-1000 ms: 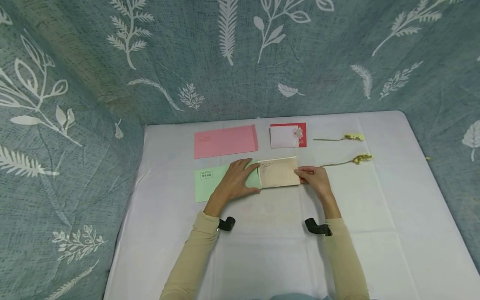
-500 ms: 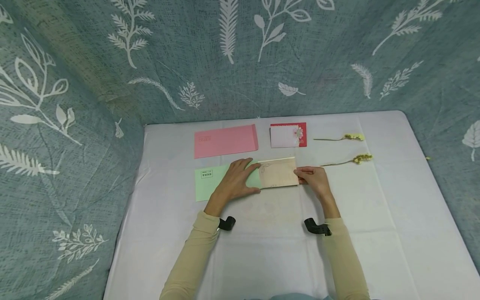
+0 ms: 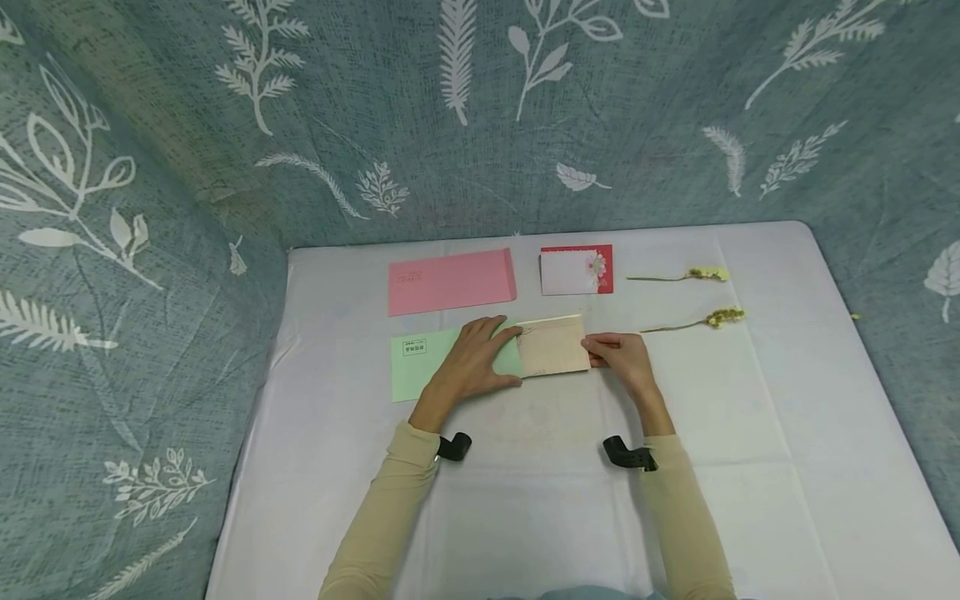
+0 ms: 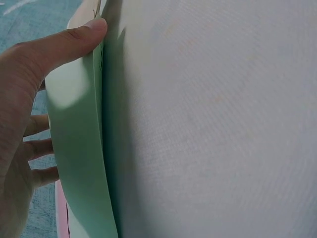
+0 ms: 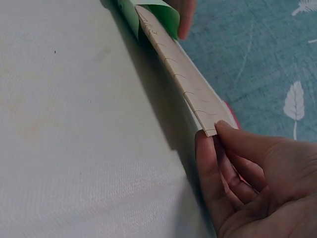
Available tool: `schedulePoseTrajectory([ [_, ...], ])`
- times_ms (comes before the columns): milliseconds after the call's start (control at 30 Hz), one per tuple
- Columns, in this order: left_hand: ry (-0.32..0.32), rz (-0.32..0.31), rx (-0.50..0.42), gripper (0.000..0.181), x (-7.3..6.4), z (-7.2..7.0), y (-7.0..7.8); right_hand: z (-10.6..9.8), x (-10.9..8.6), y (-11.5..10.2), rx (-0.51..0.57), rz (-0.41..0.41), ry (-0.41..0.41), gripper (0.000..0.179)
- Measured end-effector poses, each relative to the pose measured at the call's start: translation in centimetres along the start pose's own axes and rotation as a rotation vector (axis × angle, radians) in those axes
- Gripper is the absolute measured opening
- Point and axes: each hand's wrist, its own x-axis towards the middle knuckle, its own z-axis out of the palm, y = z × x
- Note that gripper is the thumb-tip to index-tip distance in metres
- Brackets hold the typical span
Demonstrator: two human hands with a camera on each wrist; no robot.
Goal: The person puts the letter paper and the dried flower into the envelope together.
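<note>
My left hand (image 3: pixel 472 358) spans the green envelope (image 3: pixel 417 367) near its right end. Its thumb is on the near edge and its fingers are at the far edge, as the left wrist view shows. The envelope's mouth bulges a little around a cream card (image 3: pixel 553 346) with printed lines, whose left end is inside it. At the card's right end, my right hand (image 3: pixel 624 358) pinches it between thumb and fingers. Seen from the right wrist, the card (image 5: pixel 181 74) is raised off the cloth and runs into the curved green opening (image 5: pixel 166 16).
Behind the green envelope lies a pink envelope (image 3: pixel 450 283). A red and white flower-printed card (image 3: pixel 573 271) is to its right. Two yellow dried flower stems, one farther back (image 3: pixel 705 274) and one nearer (image 3: pixel 722 317), lie at the right. White cloth (image 3: pixel 540 508) covers the table.
My right hand has shifted slightly left, and more of the cream card has gone into the green envelope. The left hand has stayed almost where it was.
</note>
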Motion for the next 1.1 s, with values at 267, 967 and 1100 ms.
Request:
schedulePoseTrajectory([
  [267, -0.001, 0.001, -0.006, 0.082, 0.1, 0.2, 0.0, 0.6, 0.1, 0.1, 0.028, -0.007, -0.031, 0.033],
  [967, -0.013, -0.011, -0.020, 0.082, 0.4, 0.4, 0.2, 1.8, 0.3, -0.5, -0.017, 0.000, -0.095, 0.030],
  [1100, -0.013, -0.009, -0.010, 0.082, 0.5, 0.4, 0.2, 2.1, 0.4, -0.7, -0.040, -0.008, -0.105, 0.031],
])
